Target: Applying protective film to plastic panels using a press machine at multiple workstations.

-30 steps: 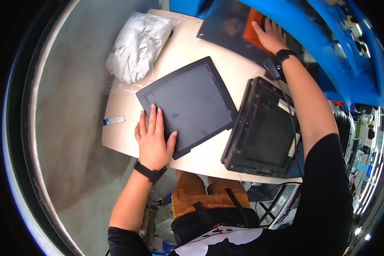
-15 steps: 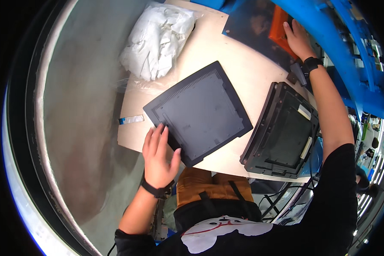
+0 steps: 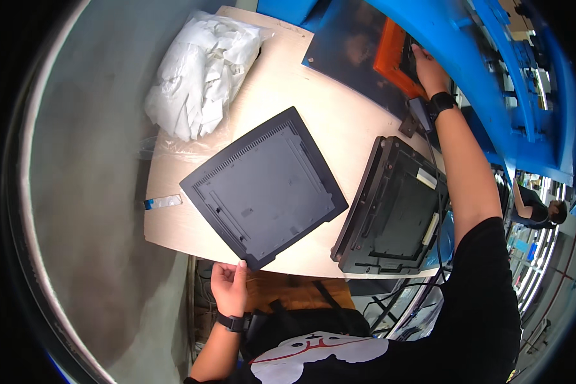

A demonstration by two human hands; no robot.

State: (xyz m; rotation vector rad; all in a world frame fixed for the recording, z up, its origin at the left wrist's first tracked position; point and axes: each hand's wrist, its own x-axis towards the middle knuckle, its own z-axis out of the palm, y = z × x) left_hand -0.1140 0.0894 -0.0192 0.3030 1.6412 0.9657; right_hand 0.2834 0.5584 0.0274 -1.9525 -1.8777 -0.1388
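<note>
L hand (image 3: 229, 289) has thumb on near corner of the dark gray panel (image 3: 269, 192), fingers curled; I cannot tell if it pinches. R hand (image 3: 432, 73) is at the orange frame (image 3: 384, 54) (grip also hidden). The panel lies on pale table (image 3: 342, 118), btwn plastic bag (image 3: 201, 70) w/ white pieces and black casing (image 3: 393, 217).

A pale worktop (image 3: 275, 83) above a smooth grey floor (image 3: 86, 109).
Darker patches (image 3: 109, 211) mottle the floor at left; blue framework (image 3: 550, 144) spans the upper right, and farther back bright white strips (image 3: 539, 261) line the right side.
</note>
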